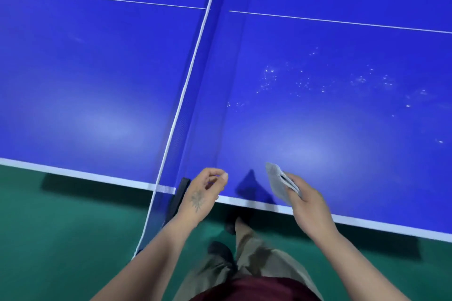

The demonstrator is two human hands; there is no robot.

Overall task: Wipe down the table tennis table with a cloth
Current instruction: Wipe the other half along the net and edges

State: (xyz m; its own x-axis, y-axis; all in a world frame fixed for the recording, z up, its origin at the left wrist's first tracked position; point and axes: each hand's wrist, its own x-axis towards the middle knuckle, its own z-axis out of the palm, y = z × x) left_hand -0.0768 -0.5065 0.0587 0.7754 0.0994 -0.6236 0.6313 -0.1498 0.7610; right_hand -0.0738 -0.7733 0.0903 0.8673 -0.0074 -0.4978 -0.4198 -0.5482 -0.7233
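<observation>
One folded grey cloth gripped in right hand, long axis up-left over table; left hand loosely curled, empty.

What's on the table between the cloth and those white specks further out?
In the head view, only bare blue table lies between the grey cloth in the right hand and the white specks.

Underfoot there's a smooth, matte dark green sports floor, running off to the left and right edges of view. A dark, soft-edged shadow lies along it in a band. Soft pale patches of overhead light gleam above, two of them, well apart.
</observation>
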